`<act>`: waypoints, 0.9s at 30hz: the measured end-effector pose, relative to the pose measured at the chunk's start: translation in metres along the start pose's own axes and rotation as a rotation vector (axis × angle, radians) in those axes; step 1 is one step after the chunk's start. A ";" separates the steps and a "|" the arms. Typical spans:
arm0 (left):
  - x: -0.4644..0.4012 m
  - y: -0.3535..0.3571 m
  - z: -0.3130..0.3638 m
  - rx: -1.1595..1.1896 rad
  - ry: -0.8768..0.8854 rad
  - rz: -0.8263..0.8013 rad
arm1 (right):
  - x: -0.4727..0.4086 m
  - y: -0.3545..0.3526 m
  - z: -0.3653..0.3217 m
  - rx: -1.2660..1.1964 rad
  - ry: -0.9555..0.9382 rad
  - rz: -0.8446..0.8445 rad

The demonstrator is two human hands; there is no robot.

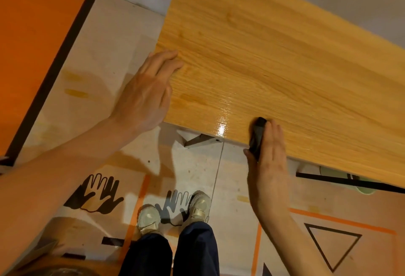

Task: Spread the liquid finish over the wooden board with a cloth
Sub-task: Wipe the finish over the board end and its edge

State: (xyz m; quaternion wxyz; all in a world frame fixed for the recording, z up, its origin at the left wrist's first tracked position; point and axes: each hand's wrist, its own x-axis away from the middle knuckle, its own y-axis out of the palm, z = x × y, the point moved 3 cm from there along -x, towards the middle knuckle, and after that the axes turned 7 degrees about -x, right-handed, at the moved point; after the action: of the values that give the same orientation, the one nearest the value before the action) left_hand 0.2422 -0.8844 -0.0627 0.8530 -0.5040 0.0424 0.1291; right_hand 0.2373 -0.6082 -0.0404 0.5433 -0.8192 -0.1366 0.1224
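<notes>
A long wooden board (274, 60) with honey-coloured grain runs from the upper middle to the right edge, raised above the floor. A wet glossy patch (221, 120) shines near its near edge. My left hand (146, 91) lies flat at the board's left end, fingertips resting on the wood. My right hand (268, 161) presses a dark folded cloth (256, 137) against the board's near edge, just right of the glossy patch; the thumb and fingers hide most of the cloth.
A metal bracket (200, 141) shows under the board's near edge. Cardboard with orange tape and black hand and triangle prints (98, 194) covers the floor. My shoes (175, 212) stand below the board. A pale green object (350, 181) sits under the board at right.
</notes>
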 end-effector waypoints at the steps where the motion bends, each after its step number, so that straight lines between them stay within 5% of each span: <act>1: -0.001 -0.001 0.000 0.002 -0.003 -0.009 | -0.004 0.011 -0.022 -0.007 -0.039 -0.011; 5: 0.000 -0.002 0.002 -0.048 0.022 -0.020 | -0.020 0.051 -0.101 -0.068 -0.233 -0.097; 8: 0.002 -0.001 0.002 -0.063 0.027 -0.016 | -0.028 0.035 -0.087 -0.104 -0.353 -0.192; 13: 0.001 -0.001 0.003 -0.033 -0.003 -0.044 | -0.034 -0.025 0.028 -0.157 -0.003 -0.123; 15: 0.001 -0.002 0.003 -0.025 -0.014 -0.050 | -0.042 -0.021 0.023 -0.137 0.070 -0.078; 21: 0.000 -0.003 0.002 -0.086 -0.048 -0.093 | -0.070 0.049 -0.104 -0.198 -0.317 -0.189; 24: -0.001 -0.002 0.005 -0.099 -0.052 -0.094 | -0.085 0.040 -0.083 -0.180 -0.484 -0.267; 27: 0.000 -0.002 0.004 -0.071 -0.083 -0.102 | -0.102 0.004 -0.011 -0.135 -0.387 -0.269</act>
State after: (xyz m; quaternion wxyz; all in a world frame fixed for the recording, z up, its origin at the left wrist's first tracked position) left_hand 0.2422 -0.8821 -0.0586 0.8411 -0.5296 -0.0235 0.1077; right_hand 0.1462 -0.6552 -0.0347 0.4625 -0.7894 -0.3539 0.1941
